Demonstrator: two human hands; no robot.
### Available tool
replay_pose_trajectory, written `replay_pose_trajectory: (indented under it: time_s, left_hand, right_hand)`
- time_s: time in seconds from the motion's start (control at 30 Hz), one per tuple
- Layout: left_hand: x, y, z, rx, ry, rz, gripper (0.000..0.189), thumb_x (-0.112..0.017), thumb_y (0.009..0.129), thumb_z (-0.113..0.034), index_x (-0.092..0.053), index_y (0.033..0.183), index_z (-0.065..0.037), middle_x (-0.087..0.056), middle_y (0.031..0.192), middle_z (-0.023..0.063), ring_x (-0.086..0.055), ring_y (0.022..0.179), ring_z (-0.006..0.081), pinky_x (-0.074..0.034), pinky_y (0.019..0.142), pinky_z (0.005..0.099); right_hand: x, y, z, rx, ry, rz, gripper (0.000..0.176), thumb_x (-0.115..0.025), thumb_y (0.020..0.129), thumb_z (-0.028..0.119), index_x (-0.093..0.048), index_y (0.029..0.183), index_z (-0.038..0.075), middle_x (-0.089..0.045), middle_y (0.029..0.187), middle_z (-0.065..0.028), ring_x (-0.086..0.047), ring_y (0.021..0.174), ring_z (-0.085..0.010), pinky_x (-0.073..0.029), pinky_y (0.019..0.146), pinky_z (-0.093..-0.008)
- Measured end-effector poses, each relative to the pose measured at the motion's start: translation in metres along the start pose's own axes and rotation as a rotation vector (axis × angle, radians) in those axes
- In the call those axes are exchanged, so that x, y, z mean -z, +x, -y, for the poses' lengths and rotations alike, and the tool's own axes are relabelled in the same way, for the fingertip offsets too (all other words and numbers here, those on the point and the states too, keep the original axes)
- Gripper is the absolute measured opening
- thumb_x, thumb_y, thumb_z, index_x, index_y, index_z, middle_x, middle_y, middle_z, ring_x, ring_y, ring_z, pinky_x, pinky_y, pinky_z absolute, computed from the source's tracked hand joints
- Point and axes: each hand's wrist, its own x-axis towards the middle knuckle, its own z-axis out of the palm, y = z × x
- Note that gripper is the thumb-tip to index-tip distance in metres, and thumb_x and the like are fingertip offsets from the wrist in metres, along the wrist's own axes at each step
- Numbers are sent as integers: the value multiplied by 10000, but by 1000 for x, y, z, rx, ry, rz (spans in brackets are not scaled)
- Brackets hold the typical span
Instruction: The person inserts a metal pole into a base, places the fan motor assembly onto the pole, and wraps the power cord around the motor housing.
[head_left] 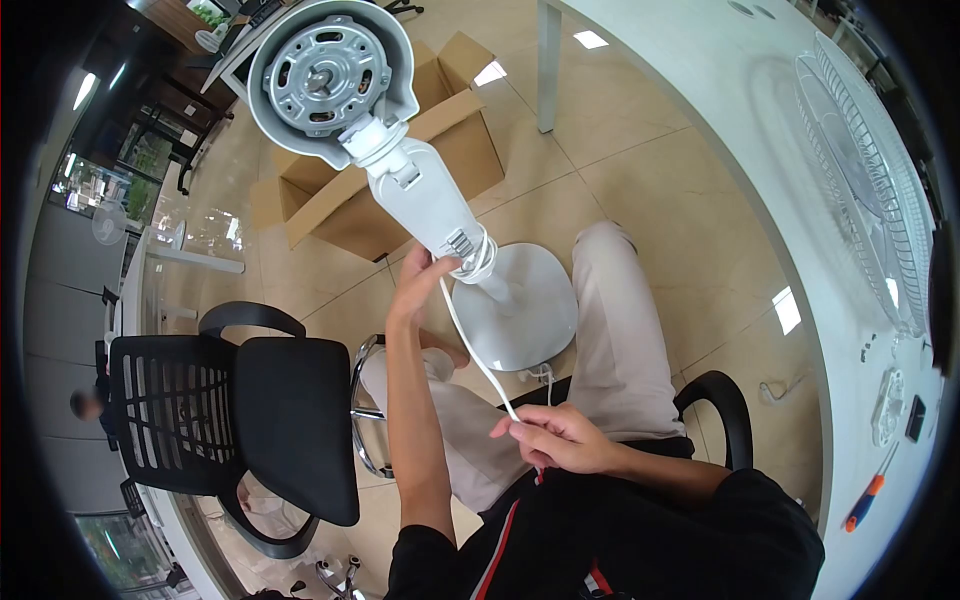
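Observation:
A white fan stand (425, 190) rises in front of me, with its grey motor housing (330, 80) uncovered at the top. Its rounded base (540, 310) rests low between my legs. White power cord (483, 255) is looped several times around the lower neck. My left hand (415, 285) is closed around the neck beside these loops, with its thumb near the cord; some fingers are hidden behind. A length of cord runs down from there to my right hand (560, 437), which pinches it in front of my lap. The cord's far end is not clearly visible.
An open cardboard box (465, 135) stands on the floor behind the fan. A black office chair (300, 420) is at left. On the white table (690, 60) at right are a wire fan guard (870, 190), a screwdriver (865, 505) and small parts. A person (88, 403) is far left.

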Motion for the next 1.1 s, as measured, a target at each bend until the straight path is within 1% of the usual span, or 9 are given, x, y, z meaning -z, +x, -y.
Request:
replay_pose_trajectory:
  time_s: [0.17,0.37,0.47,0.57,0.77,0.87,0.97,1.0,1.1]
  left_hand:
    - [15,0,19,1,-219,30,536,-619,770,-26,-582,1303,14,-660,1204,57,-568,1154,184,-330,1095,321]
    - [20,13,24,99,-16,-59,540,-599,778,-13,-592,1317,18,-694,1132,70,-572,1134,172,-351,1072,318]
    - [5,-3,3,88,143,-89,515,-602,809,-37,-585,1318,34,-672,1204,92,-566,1162,191,-369,1064,330]
    - [24,3,33,37,299,15,508,-610,857,-78,-556,1349,36,-634,1283,118,-556,1198,216,-387,1053,343]
    - [10,-19,36,-40,93,-146,454,-604,942,-157,-532,1351,26,-620,1286,140,-547,1228,231,-405,1046,360]
    - [-2,-21,50,-104,159,-370,320,-581,970,-178,-583,1225,16,-642,1193,124,-595,1144,216,-461,970,369]
    - [-23,-33,52,-43,-148,-487,244,-580,981,-214,-596,1105,-4,-644,1108,110,-642,1016,195,-503,861,350]
    - [-28,-38,57,-37,-317,-511,240,-590,984,-243,-591,1062,-16,-641,1052,113,-666,935,190,-521,773,319]
    - [-51,-54,58,51,-336,-477,265,-588,992,-260,-604,1081,-10,-657,1008,104,-672,910,191,-522,744,296]
  right_hand:
    - [15,-1,15,11,-3,-150,284,-490,1058,211,-670,1159,16,-467,554,42,-405,487,-28,-316,476,-229]
    - [26,4,23,31,7,-288,281,-511,1051,211,-684,1149,11,-441,535,44,-386,473,-25,-270,445,-229]
    - [26,6,19,45,17,-321,293,-514,1050,217,-688,1143,0,-440,530,43,-389,472,-27,-271,443,-230]
    - [30,7,16,48,17,-336,296,-516,1049,223,-693,1135,1,-446,526,44,-398,465,-27,-279,439,-228]
    - [59,10,30,34,-58,-431,291,-543,1033,243,-709,1088,11,-469,511,43,-420,437,-26,-314,425,-219]
    - [76,11,39,71,-71,-481,274,-570,1015,239,-711,1051,7,-467,519,40,-413,444,-27,-329,429,-217]
    - [82,9,46,114,-47,-515,256,-574,1008,217,-709,1047,3,-464,525,37,-412,449,-27,-330,430,-219]
    - [80,10,48,160,-16,-544,245,-565,992,174,-716,965,-17,-457,504,36,-371,410,-33,-355,415,-225]
    - [78,8,46,174,-68,-509,256,-561,991,168,-714,938,-32,-464,504,31,-376,411,-34,-364,417,-223]
